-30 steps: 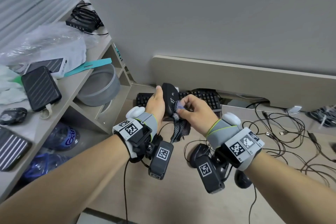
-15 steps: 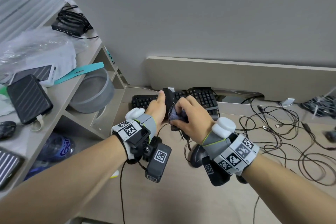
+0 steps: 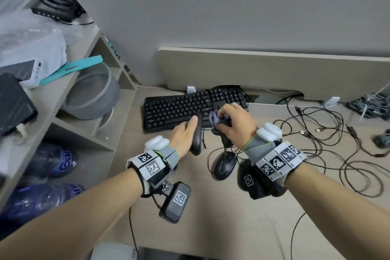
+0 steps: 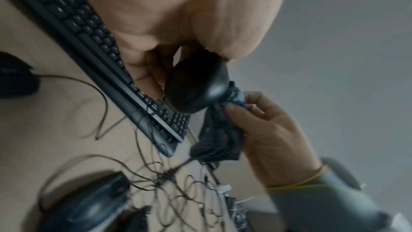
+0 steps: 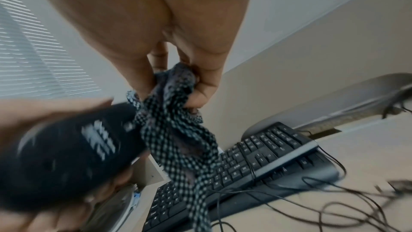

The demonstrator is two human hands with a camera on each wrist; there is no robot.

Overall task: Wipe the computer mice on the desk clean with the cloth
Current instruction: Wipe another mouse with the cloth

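Item one, the mouse (image 3: 197, 137): black, lifted clear of the desk (image 3: 211, 217) just in front of the keyboard (image 3: 175, 110). Our left hand (image 3: 183, 135) is wrapped round it, thumb along the top and fingers curled beneath, holding it on edge. We judge it is held this way so that its labelled underside faces the cloth.

Item two, the cloth (image 3: 219, 118): checked, dark and pale, bunched up. Our right hand (image 3: 234, 124) pinches the wad between thumb and curled fingers and presses it against the mouse's far end, over the keyboard's right portion; the loose tail hangs down toward the desk. A bunched wad gives a firm pad for rubbing, we think.

Item three, a second mouse (image 3: 224, 164): black, corded, resting on the desk nearer to us than the keyboard, untouched. We take it as next in line.

Item four, loose cables (image 3: 337, 133): sprawled on the desk to the right of the keyboard.

Item five, a shelf unit (image 3: 84, 82): left of the keyboard, holding a grey bowl (image 3: 95, 95).
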